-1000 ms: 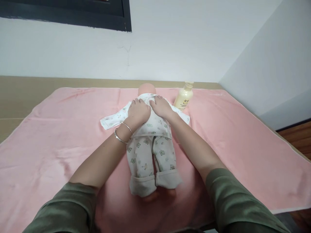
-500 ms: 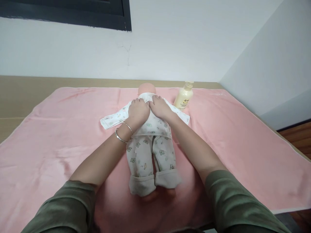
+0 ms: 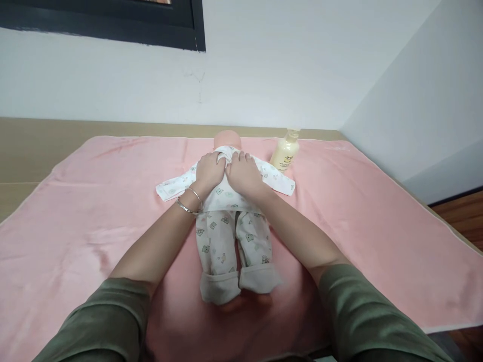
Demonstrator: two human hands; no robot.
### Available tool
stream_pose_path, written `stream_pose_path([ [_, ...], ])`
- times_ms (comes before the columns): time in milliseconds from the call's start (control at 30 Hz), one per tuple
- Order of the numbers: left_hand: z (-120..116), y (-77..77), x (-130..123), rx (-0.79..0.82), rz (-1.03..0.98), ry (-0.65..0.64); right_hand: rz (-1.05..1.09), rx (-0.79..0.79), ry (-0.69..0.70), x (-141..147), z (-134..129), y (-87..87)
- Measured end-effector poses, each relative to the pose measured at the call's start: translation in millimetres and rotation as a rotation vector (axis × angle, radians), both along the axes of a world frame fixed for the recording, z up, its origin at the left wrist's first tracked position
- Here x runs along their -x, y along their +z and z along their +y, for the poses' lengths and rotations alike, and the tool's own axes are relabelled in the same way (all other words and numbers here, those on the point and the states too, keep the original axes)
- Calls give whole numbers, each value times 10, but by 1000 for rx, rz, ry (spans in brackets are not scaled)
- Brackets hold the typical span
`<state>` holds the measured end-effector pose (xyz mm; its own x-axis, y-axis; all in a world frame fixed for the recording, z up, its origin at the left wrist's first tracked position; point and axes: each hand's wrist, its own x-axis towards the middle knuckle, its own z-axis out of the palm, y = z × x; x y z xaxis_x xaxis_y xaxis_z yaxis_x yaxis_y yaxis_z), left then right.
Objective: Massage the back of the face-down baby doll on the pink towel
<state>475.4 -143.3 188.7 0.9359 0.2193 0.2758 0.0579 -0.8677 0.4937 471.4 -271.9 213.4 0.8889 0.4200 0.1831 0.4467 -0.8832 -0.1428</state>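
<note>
A baby doll (image 3: pixel 228 140) in a white printed top (image 3: pixel 225 197) and matching trousers (image 3: pixel 222 241) lies with its head toward the wall, its sleeves spread to both sides. No face shows on the head. My left hand (image 3: pixel 210 170), with bracelets (image 3: pixel 188 202) at the wrist, rests on the left part of the doll's upper body. On the right part lies my right hand (image 3: pixel 244 173). Both press on the cloth with fingers laid forward and thumbs close together at the middle. The cloth is bunched near the collar. Beneath the rolled cuffs, the doll's feet are dim.
A cream pump bottle (image 3: pixel 285 153) stands beyond the right sleeve (image 3: pixel 281 182). Under everything spreads a pink cloth (image 3: pixel 90 211) on a wooden surface (image 3: pixel 37 146). A white wall (image 3: pixel 264 75) rises behind it, with a dark frame (image 3: pixel 151 35) at the upper left.
My two hands have shifted slightly left on the doll's upper body. More of the right sleeve shows, and the cloth near the collar is more wrinkled. The bottle stays in place.
</note>
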Motion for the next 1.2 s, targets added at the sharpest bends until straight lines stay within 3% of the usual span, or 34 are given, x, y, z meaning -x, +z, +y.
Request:
stream_pose_path([
  [100,-5,-48,-1,8,-36,0,-1,19,53,49,28,-4],
  [200,-35,-61,14,-16,-46,7,31,-45,136,-128,-29,-29],
  [433,-65,-59,19,-69,-35,37,54,-214,69,-523,-116,-174],
  [1200,-49,-92,-11,-23,-43,48,31,-215,64,-465,-96,-149],
])
